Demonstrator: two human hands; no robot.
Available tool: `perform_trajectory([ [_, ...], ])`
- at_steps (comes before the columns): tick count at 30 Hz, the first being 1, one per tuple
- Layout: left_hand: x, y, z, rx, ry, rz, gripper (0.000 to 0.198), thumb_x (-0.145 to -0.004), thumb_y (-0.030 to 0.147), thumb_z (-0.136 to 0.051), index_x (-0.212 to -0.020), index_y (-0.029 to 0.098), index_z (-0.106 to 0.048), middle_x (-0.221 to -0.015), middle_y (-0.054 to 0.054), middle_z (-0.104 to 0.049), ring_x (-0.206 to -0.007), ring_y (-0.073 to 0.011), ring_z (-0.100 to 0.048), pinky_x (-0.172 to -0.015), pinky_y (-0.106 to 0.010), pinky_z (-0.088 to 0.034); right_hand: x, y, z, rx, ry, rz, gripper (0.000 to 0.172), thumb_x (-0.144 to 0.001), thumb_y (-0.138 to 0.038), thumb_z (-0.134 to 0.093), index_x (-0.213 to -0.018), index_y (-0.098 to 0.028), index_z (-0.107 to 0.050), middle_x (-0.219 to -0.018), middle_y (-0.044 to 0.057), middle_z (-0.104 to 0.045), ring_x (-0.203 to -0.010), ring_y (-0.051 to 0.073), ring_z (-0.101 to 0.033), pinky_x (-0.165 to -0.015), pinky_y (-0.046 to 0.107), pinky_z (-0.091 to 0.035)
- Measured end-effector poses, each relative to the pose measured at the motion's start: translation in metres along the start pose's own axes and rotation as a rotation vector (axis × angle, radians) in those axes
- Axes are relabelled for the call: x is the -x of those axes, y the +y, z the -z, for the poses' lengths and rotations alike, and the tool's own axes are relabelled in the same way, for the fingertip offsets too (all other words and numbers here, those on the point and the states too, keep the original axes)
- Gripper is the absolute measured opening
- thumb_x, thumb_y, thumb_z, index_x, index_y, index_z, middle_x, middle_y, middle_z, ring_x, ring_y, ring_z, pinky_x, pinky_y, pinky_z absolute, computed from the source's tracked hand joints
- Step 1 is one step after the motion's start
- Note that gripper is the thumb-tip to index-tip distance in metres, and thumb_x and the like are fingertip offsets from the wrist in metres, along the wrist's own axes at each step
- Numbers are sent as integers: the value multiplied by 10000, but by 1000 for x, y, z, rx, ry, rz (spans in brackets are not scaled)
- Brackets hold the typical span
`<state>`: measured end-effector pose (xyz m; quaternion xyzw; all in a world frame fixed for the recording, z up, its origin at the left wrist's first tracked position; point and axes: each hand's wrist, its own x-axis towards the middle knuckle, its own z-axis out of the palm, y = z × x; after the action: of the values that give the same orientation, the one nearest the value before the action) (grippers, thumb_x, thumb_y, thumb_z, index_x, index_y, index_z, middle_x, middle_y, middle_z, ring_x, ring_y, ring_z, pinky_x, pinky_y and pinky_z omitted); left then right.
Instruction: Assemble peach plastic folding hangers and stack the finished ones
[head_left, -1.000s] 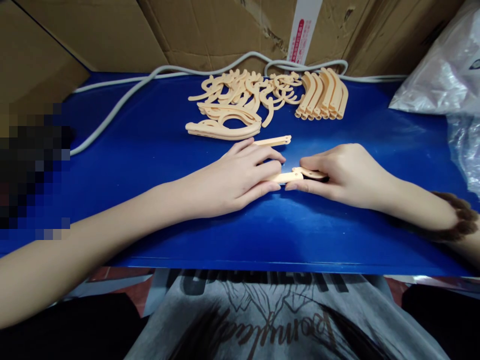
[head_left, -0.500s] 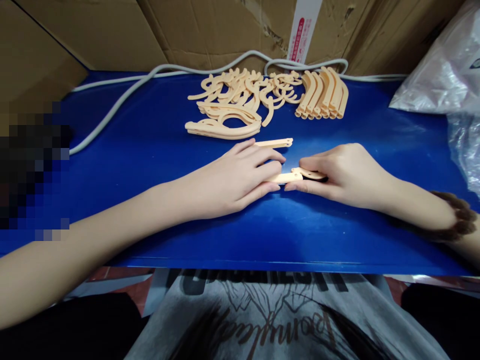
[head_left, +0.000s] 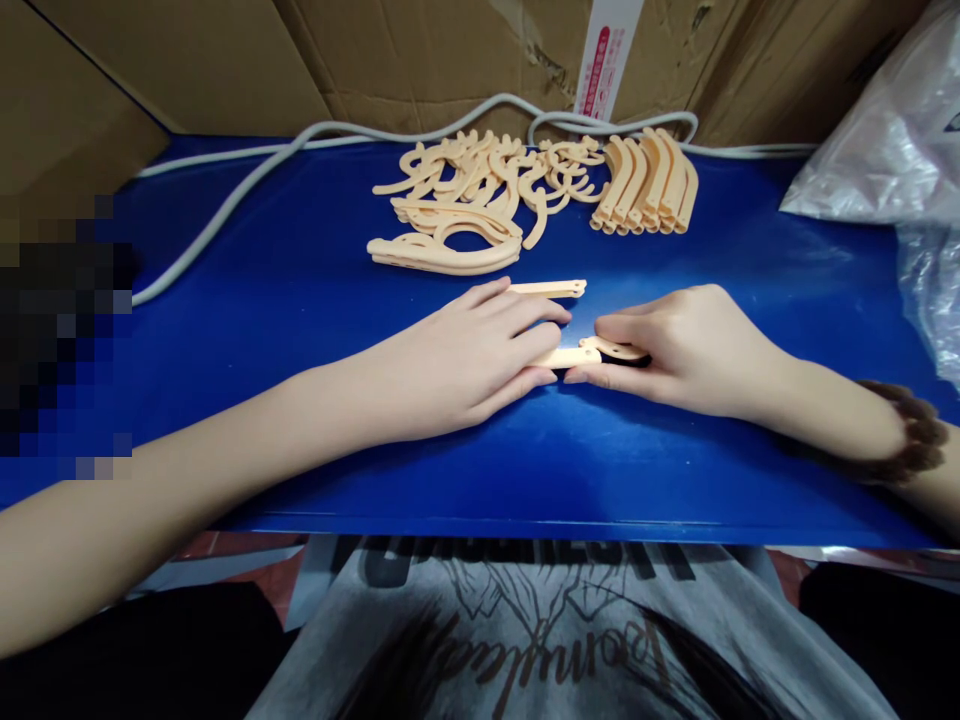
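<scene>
My left hand (head_left: 472, 355) lies on the blue table (head_left: 315, 300) with its fingers pressed on a flat peach plastic strip (head_left: 566, 356). My right hand (head_left: 675, 345) meets it from the right, fingers pinched on a curved peach piece (head_left: 616, 349) that touches the strip's end. Most of both pieces is hidden under the fingers. A second peach strip (head_left: 551, 289) lies just beyond my left fingertips.
A heap of peach hook-shaped parts (head_left: 480, 180) and a stack of curved arms (head_left: 649, 185) lie at the back. Assembled peach hangers (head_left: 442, 250) sit in front of the heap. A grey cable (head_left: 240, 195) runs along cardboard boxes (head_left: 420, 50). A plastic bag (head_left: 892, 150) is at right.
Both hands stay in place on the two joined pieces; only the view has shifted slightly.
</scene>
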<state>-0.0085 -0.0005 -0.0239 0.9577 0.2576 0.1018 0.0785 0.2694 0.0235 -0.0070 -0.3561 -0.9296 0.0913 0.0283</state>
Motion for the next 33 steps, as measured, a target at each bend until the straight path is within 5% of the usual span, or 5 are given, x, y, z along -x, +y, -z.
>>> perform_trajectory([
  [33,1,1,-1,-57,2,-20,339,-1235,302,-399,-1349,130,-667,-1655,-233,-664,-1578,-414,-626,-1380,-655,-456,0,1,-2,29,-23,31,766,-1127,-862,-226,-734,-250,-465,-618,25,-526,-569,153,-394,-645,354,-197],
])
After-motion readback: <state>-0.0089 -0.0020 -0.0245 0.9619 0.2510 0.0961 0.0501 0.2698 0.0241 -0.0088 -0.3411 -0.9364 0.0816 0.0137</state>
